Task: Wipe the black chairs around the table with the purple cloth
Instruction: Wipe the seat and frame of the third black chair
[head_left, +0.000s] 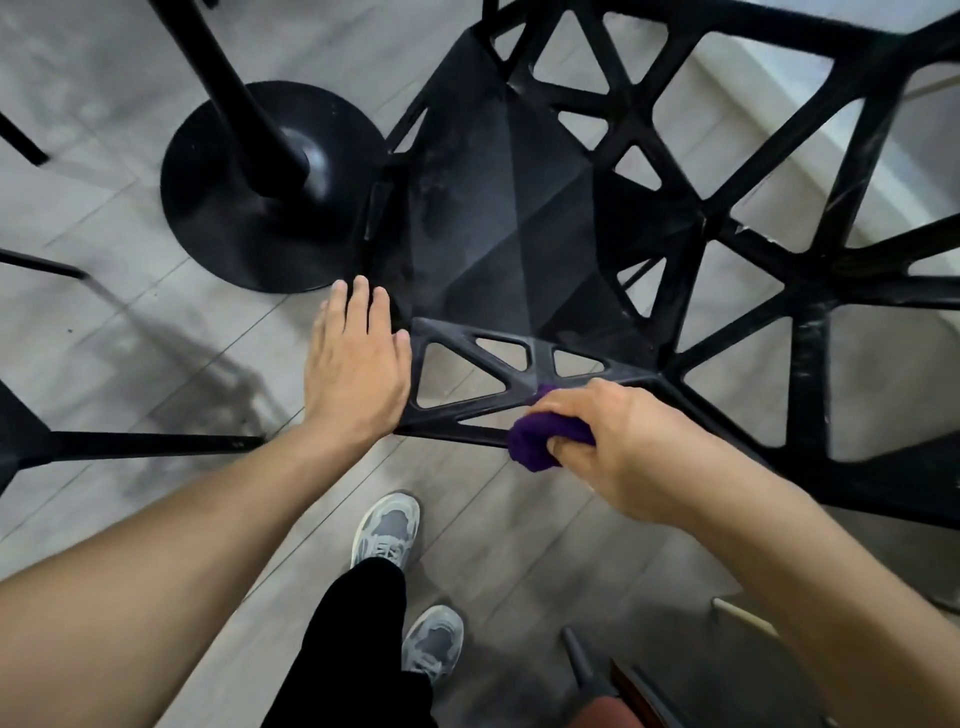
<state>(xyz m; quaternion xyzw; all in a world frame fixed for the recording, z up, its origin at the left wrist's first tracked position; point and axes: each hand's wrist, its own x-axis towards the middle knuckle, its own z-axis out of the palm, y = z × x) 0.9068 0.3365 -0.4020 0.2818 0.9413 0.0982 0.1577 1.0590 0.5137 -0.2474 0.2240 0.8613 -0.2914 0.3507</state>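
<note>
Now R hand (639, 447) w/ purple cloth (535, 448)

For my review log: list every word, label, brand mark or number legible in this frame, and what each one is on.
No text can be read in this view.
Grey shoe: a pale marking on its side, too blurred to read.
Black chair, purple cloth gripped by the right hand, round table base: no writing, label or number shows on them.
</note>
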